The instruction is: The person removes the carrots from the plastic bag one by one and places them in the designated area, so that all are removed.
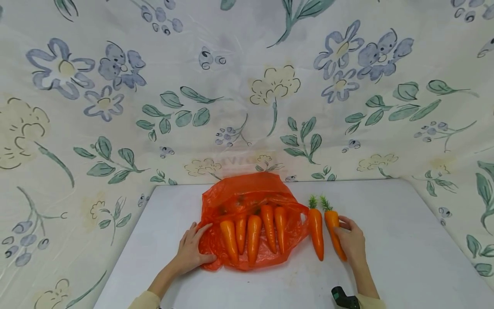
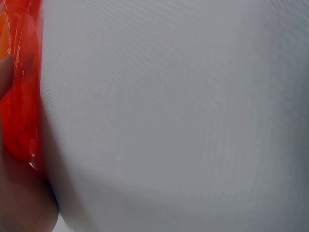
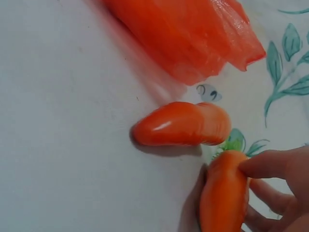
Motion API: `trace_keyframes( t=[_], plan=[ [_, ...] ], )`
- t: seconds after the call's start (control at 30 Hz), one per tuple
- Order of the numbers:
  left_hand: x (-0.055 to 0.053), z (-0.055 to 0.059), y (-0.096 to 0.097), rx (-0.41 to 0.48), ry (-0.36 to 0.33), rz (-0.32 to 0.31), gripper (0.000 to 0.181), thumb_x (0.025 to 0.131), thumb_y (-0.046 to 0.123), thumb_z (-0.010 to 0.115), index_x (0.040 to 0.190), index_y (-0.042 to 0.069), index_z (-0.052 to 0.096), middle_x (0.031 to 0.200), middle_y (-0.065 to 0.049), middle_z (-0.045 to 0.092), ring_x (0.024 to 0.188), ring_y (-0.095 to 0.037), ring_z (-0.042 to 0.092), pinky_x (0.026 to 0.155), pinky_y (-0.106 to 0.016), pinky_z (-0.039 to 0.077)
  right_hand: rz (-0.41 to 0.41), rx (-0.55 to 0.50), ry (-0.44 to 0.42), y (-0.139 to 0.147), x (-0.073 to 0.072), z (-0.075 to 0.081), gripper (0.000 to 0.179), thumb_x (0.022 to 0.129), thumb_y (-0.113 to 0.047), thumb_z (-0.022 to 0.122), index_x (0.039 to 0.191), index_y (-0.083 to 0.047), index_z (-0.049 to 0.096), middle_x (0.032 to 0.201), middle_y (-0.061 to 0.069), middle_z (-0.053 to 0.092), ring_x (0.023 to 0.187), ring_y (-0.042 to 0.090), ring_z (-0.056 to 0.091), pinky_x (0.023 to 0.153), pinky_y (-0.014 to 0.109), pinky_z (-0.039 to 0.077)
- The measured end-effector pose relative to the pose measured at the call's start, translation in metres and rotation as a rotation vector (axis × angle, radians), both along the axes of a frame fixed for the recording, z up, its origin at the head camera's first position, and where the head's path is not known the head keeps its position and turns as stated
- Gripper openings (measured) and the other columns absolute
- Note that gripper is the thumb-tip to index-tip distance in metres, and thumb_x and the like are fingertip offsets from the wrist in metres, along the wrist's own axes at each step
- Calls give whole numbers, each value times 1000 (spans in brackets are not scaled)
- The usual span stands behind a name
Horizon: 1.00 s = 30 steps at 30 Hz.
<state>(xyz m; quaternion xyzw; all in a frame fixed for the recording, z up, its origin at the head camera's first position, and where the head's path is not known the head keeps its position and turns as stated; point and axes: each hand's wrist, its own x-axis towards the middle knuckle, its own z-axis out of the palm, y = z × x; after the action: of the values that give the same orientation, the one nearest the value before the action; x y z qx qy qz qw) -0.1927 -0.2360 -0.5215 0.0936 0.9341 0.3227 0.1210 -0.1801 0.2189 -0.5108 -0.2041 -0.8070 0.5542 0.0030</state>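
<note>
A red translucent plastic bag (image 1: 266, 259) lies on the white table, with several orange carrots (image 1: 253, 240) on it, their upper ends under its folded film. My left hand (image 1: 191, 249) rests on the bag's left edge, fingers spread and thumb on the lower corner. In the left wrist view only part of that hand (image 2: 24, 198) shows beside the red film. Right of the bag, a carrot with a green top (image 1: 316, 234) lies alone. My right hand (image 1: 353, 242) pinches another green-topped carrot (image 3: 224, 193) beside it, thumb on its upper end.
The white table (image 1: 401, 240) ends at a wall of floral-patterned sheeting (image 1: 239, 107) behind and at both sides. A dark device (image 1: 344, 298) sits at my right wrist. The bag's open handle loop reaches close to the lone carrot.
</note>
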Motion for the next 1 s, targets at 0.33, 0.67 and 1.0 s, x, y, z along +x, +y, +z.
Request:
trace_keyframes(
  t=[0.33,0.67,1.0],
  plan=[
    [-3,-4,-1,-16,0,3,98,74,45,77,154,18,27,161,-24,7,148,-42,-8,115,-68,-5,31,203,-28,-5,-12,3,50,94,-18,54,139,2,45,128,32,55,110,45,57,92,54,51],
    [-2,-4,-1,-4,9,0,98,73,43,78,154,18,28,161,-24,7,149,-42,-8,115,-67,-6,86,337,-35,-9,-16,9,48,92,-17,60,135,1,49,123,30,60,96,41,64,69,48,54],
    [-2,-5,-2,-2,17,-5,98,73,43,77,154,18,29,160,-24,7,148,-42,-7,115,-67,-6,95,350,-8,-12,-12,7,49,94,-20,56,137,1,46,125,30,56,106,45,58,84,57,51]
  ],
)
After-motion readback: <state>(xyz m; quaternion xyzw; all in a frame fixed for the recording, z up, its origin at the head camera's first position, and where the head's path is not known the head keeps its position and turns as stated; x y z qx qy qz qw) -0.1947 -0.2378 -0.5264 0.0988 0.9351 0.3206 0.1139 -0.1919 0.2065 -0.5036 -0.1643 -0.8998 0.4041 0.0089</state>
